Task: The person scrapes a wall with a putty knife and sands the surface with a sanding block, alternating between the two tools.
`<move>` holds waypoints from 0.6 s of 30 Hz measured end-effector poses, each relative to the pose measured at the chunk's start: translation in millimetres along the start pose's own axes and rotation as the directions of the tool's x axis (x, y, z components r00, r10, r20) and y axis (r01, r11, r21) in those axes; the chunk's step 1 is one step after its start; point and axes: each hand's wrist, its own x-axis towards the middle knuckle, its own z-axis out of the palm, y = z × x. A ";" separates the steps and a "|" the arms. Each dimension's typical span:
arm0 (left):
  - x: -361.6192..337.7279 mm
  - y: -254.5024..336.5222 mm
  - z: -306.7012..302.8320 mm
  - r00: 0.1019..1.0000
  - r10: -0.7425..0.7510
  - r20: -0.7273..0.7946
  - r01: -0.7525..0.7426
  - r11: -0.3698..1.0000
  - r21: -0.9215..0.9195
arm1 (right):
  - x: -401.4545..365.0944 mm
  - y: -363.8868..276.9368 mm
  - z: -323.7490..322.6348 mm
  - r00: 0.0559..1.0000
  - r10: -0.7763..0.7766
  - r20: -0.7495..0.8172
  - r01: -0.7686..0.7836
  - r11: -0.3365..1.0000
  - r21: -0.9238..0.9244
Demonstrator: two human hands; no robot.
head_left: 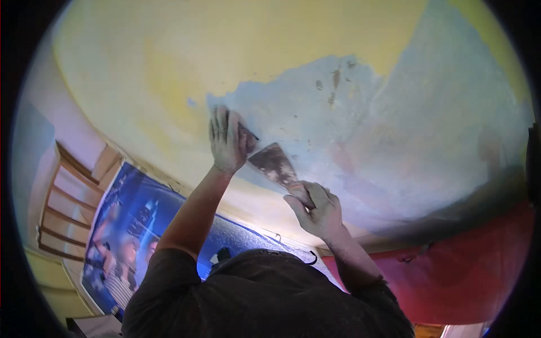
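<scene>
Wall (pixel 338 121) patchy yellow and pale blue, scraper (pixel 275 164), blue banner (pixel 149 208).

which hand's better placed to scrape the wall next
Likely the right hand: it grips the putty knife by its handle, blade toward the wall. The left hand covers part of a dark item.

From where I stand, I can't read a single word, number or brand: none on the blue picture sheet (pixel 143 217), none on the smeared scraper (pixel 277 167), none on the patchy wall (pixel 338 129), none on the dark shirt (pixel 270 304).
</scene>
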 end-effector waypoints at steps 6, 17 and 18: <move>99.9 21.8 -11.9 0.978 0.083 -0.190 -0.095 0.994 -0.054 | 71.7 12.9 -32.6 0.846 -0.533 0.004 0.477 0.754 -0.452; 126.6 59.8 -14.6 0.935 0.349 -0.071 -0.353 0.934 -0.059 | 88.5 63.2 -95.3 0.529 -0.662 0.532 0.831 0.276 -0.483; 111.3 48.6 -11.0 0.931 0.358 -0.067 -0.362 0.930 -0.060 | 91.0 61.0 -95.0 0.530 -0.657 0.536 0.830 0.273 -0.486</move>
